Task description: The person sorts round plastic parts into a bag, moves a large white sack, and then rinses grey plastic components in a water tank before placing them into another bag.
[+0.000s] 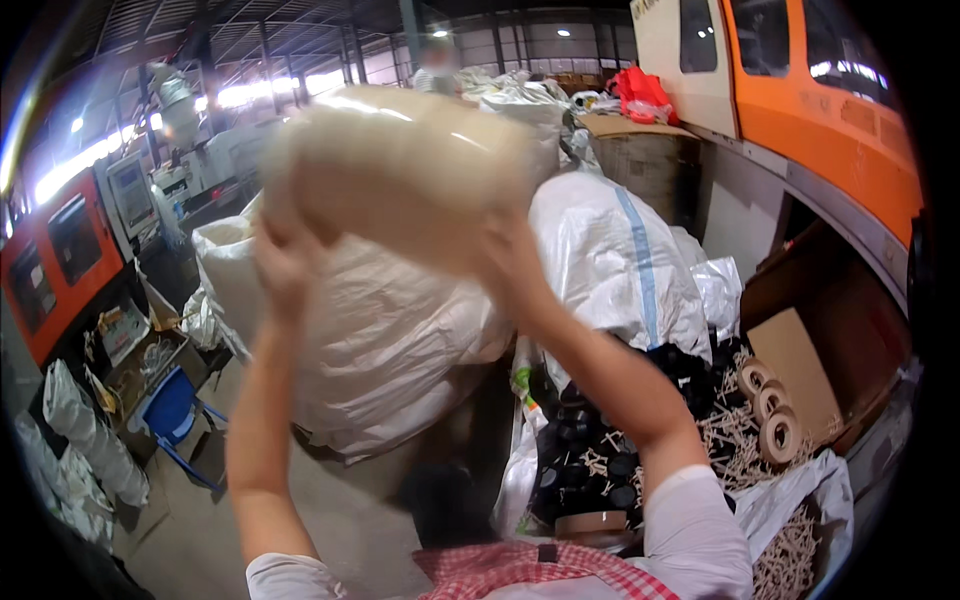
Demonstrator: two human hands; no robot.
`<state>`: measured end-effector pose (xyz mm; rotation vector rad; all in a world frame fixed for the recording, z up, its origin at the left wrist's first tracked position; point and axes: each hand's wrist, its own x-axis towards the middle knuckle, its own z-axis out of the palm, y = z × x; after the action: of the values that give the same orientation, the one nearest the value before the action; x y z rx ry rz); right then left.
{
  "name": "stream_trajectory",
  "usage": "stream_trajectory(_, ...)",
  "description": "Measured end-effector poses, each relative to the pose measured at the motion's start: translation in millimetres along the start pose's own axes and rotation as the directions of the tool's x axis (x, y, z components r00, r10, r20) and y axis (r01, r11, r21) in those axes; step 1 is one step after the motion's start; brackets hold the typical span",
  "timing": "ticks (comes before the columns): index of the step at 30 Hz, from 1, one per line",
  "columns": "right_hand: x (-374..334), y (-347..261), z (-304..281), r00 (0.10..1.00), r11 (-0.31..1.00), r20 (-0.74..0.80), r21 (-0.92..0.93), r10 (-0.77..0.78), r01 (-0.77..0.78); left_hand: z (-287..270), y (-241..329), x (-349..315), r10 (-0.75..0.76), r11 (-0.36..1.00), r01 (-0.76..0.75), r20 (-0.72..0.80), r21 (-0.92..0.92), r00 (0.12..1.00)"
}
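Both arms are raised in front of me, holding up a large, glossy beige cylinder [400, 175]. It lies on its side and is smeared by motion, so its exact kind cannot be made out. My left hand [285, 265] grips its left end from below. At the lower right end, my right hand [505, 250] is closed against it. Just behind and beneath the cylinder stands a big white woven sack [390, 350], its rim showing at the left. A second white sack [600, 250] with a blue stripe bulges to the right.
Black round parts [575, 460] and beige branched plastic scraps [790, 560] lie heaped at the lower right, with several beige rings [778, 436] beside a cardboard sheet [797, 365]. Orange machinery [830, 110] borders the right. A blue chair [172, 410] stands left; a person [437, 75] is far back.
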<state>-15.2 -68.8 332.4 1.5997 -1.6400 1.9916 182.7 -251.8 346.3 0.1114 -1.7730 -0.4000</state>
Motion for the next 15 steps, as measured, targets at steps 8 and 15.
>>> stream_trajectory(8,-97.4,57.4,31.8,0.851,0.854,0.434,-0.28,-0.296,0.44,-34.9,-88.4,6.4,-0.347,0.937,0.349,-0.086,0.012,0.934)
stream_trajectory(15,-402.2,203.5,-85.7,0.252,0.696,0.694,-0.712,0.675,0.096,130.0,-30.2,-196.6,-0.391,0.731,0.678,0.769,-0.075,0.507)
